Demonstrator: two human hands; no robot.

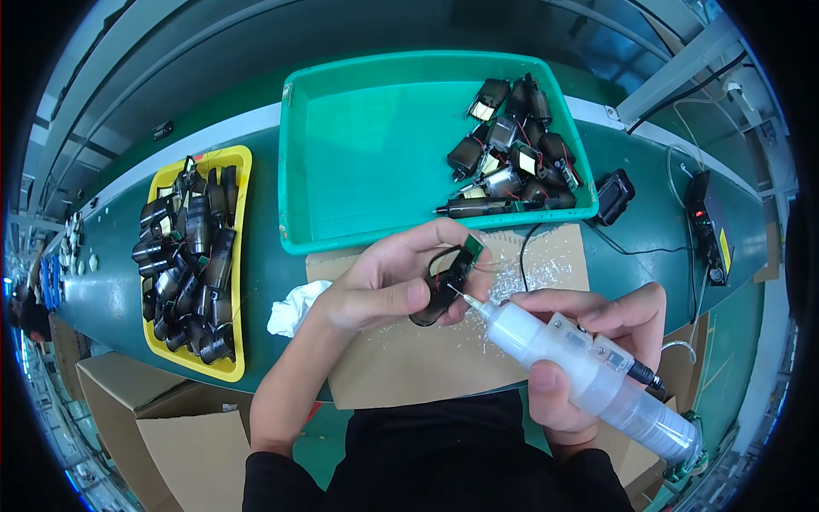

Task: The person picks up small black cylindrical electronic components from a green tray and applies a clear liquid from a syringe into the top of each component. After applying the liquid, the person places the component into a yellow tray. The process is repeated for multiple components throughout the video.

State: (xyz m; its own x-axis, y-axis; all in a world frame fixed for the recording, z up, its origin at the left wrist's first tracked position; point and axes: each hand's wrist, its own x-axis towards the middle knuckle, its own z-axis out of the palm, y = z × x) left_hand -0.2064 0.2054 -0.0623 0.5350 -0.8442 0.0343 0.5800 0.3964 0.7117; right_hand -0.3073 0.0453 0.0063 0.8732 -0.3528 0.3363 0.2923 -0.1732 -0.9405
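Between the fingers and thumb of my left hand (pixel 388 282) is a small dark translucent housing (pixel 439 294) with a green circuit board and thin wires. My right hand (pixel 589 341) is wrapped round a clear dispensing syringe (pixel 554 354) filled with whitish material, a clamp-like grip fixed on its side. The syringe's thin needle points up and left and reaches the housing; whether it touches or enters is too small to tell. Both hands are above a cardboard sheet (pixel 409 367) strewn with white bits.
A green tray (pixel 367 162) at the back has similar dark housings at its right end. A yellow tray (pixel 243 256) full of them stands left. White crumpled cloth (pixel 294 309) lies beside the cardboard. A black controller box (pixel 710 226) with cables is at right; an open carton (pixel 183 444) is lower left.
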